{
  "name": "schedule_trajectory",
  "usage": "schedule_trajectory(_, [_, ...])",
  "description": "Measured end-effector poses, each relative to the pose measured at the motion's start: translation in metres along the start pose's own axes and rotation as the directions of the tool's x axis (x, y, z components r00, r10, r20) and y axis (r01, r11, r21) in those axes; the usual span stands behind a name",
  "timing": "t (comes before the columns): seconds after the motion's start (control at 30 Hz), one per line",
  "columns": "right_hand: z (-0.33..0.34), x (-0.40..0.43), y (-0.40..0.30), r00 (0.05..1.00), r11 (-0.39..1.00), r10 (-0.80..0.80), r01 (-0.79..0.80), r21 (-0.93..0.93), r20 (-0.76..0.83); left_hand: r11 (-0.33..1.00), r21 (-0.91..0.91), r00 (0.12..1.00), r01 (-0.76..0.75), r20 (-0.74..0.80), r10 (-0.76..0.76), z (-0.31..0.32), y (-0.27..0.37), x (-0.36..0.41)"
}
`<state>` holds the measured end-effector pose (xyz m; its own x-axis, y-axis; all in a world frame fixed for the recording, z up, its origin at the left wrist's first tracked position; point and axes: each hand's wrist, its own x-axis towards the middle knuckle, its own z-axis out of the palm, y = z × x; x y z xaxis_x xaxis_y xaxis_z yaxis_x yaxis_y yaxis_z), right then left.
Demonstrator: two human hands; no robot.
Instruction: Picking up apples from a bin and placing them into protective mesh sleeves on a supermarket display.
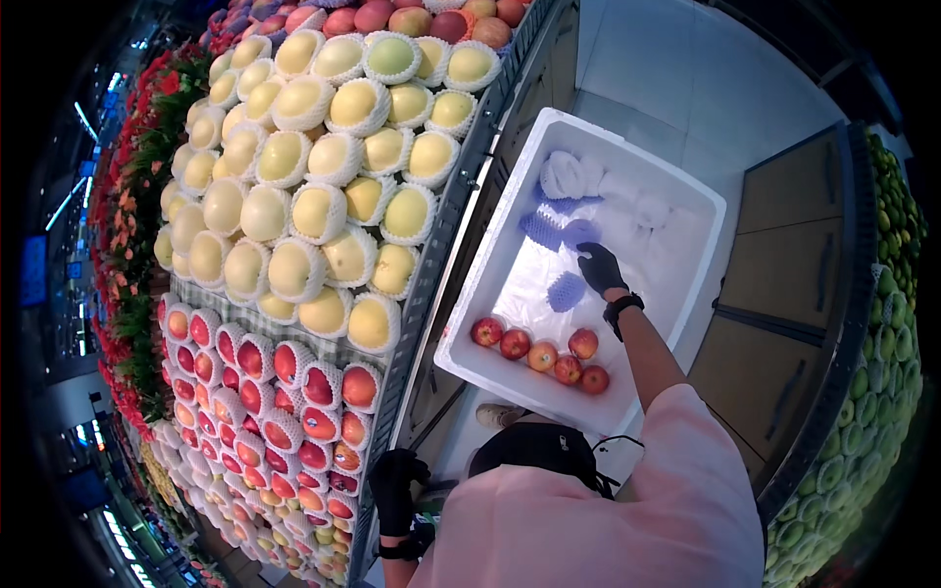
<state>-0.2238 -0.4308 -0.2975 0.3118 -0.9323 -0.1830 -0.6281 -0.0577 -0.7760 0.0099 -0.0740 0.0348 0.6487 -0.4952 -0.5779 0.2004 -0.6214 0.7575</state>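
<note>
My right hand (601, 268), in a black glove, reaches into a white polystyrene foam box (470, 275). Its curled fingertips are at the edge of a purple foam net sleeve (581, 232); whether they grip it I cannot tell. More purple sleeves (566, 292) lie around it, and white foam net sleeves (566, 175) are heaped at the box's far end. Several bare red apples (542, 356) rest at the near end. My left hand (397, 481), also black-gloved, is beside the display's edge with fingers bent; its grasp is unclear.
On the left, a sloped display carries yellow-green fruit in white nets (316, 213) and red apples in white nets (279, 426). Its dark slatted rail (434, 272) runs alongside the box. Brown cabinets (786, 235) stand at the right, below green fruit (831, 470).
</note>
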Motion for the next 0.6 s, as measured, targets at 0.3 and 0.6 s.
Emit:
schedule_trajectory(0.3, [-0.004,0.088,-0.065,0.975,0.980,-0.193,0.186,-0.072,-0.109,0.998,0.059,1.000,0.030,-0.002,-0.030,0.002,-0.005,0.006])
schedule_trajectory(0.6, [0.018,0.104,-0.008,0.989,0.990,0.007,-0.029,-0.141,-0.151,0.996,-0.004,0.995,0.088,-0.038,-0.088,0.000,-0.007,0.011])
